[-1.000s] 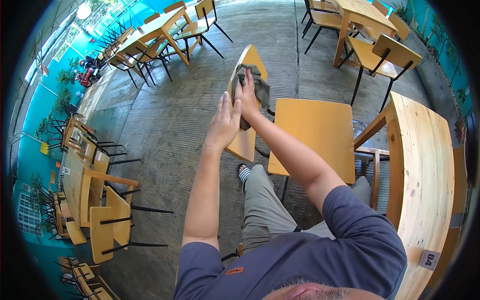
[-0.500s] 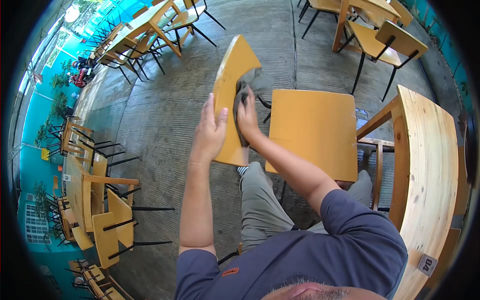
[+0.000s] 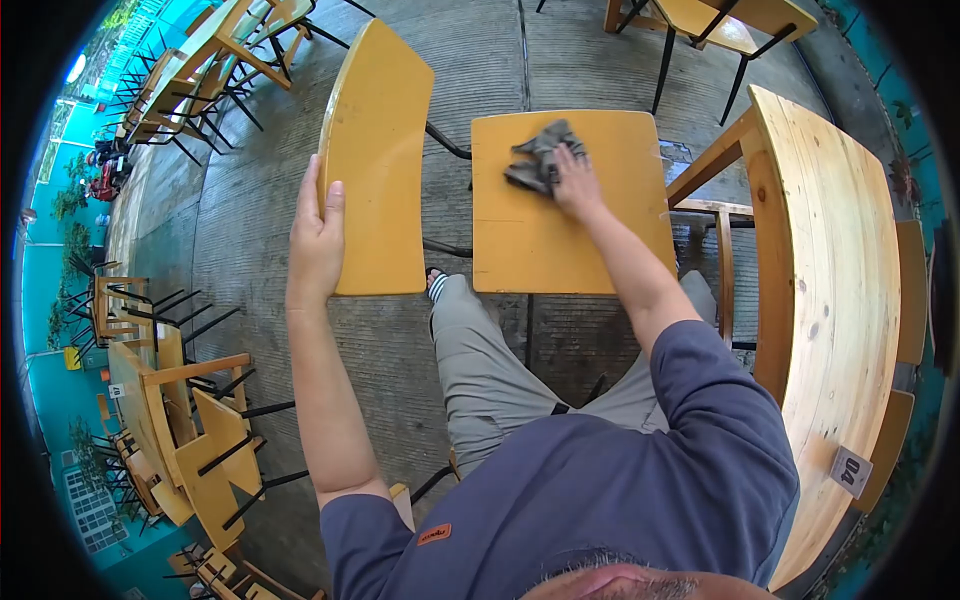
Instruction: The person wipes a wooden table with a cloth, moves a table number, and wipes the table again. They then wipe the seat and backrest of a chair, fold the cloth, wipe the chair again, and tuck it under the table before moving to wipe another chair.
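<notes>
The person stands over a yellow wooden chair, one leg forward between backrest (image 3: 378,160) and seat (image 3: 560,215). The right hand (image 3: 577,180) lies on the seat with its fingers spread flat, pressing down on a grey cloth (image 3: 540,160) bunched near the far edge of the seat. The left hand (image 3: 317,235) grips the near side edge of the backrest, thumb on the face that shows, fingers wrapped behind, out of sight.

The cloth looks soft and limp, light enough to crumple under the palm; it would probably bunch and slide rather than hold any shape, so a flat palm on top, or a pinch at a fold, seems the sensible hold. The seat is stiff, smooth board with a slight sheen, likely a little slippery under fabric. The backrest looks rigid too, and its edge gives a firm place to steady the whole chair, which on thin black legs seems light enough to shift if pushed.

To the right, close beside the chair, runs a long pale wooden surface (image 3: 840,270) with a small tag reading 04 (image 3: 851,470) at its near end. More yellow chairs and tables (image 3: 190,420) stand about on the ribbed concrete floor (image 3: 260,200).
</notes>
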{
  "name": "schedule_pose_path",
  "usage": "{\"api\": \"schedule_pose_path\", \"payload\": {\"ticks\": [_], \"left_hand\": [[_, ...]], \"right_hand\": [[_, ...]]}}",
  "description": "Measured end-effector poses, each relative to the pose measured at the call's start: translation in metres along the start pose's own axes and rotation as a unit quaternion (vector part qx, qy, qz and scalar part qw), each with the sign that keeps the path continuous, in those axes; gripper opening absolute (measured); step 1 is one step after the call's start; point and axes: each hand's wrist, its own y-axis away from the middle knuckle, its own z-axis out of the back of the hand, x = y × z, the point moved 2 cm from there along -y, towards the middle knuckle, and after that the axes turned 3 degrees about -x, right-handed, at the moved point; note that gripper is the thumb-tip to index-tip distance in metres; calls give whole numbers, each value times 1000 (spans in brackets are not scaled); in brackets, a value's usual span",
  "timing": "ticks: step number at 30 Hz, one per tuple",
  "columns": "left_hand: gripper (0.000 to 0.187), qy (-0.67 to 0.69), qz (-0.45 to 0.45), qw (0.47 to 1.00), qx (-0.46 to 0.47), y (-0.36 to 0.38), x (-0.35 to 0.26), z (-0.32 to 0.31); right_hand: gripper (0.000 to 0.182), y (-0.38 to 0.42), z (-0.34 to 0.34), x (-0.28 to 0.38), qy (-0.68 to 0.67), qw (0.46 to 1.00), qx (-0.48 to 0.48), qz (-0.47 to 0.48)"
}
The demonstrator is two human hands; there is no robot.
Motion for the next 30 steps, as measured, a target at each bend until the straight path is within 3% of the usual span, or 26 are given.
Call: {"api": "schedule_pose_path", "payload": {"ticks": [3, 5, 6, 8, 13, 14, 15, 18, 21, 23, 26, 30], "left_hand": [[60, -32, -28, 999, -12, -3, 8, -1], [59, -37, -20, 999, -15, -2, 3, 1], [58, -37, -23, 999, -20, -2, 0, -1], [58, -36, -24, 999, -21, -2, 3, -4], [57, -30, -34, 999, -30, -4, 9, -4], [58, -31, -45, 998, -30, -4, 10, -3], [59, -32, -57, 997, -29, -5, 11, -2], [60, -28, -68, 997, -19, -8, 18, -1], [60, -37, -88, 995, -25, -10, 23, -1], [60, -36, -86, 995, -31, -9, 20, -2], [58, -46, -93, 993, -51, -14, 24, 0], [55, -50, -121, 988, -77, -14, 27, 0]], "right_hand": [[68, 7, -35, -118, -27, 977, -141, -159], [69, 9, -3, -148, -60, 936, -86, -335], [68, 2, 3, -146, -80, 921, -53, -378], [68, 0, 8, -112, -1, 946, -19, -325], [72, 58, -14, 49, -90, 993, -45, -60], [74, 78, 3, 83, -111, 993, 24, -40], [74, 98, 10, 106, -121, 992, 28, 1], [70, 144, 31, 110, -179, 983, 24, 44], [65, 181, 33, 51, -166, 985, -7, 43], [60, 205, 56, -1, -163, 986, 11, -44], [59, 235, 36, -74, -86, 977, -56, -185], [66, 247, 44, -52, -56, 969, 17, -241]]}}
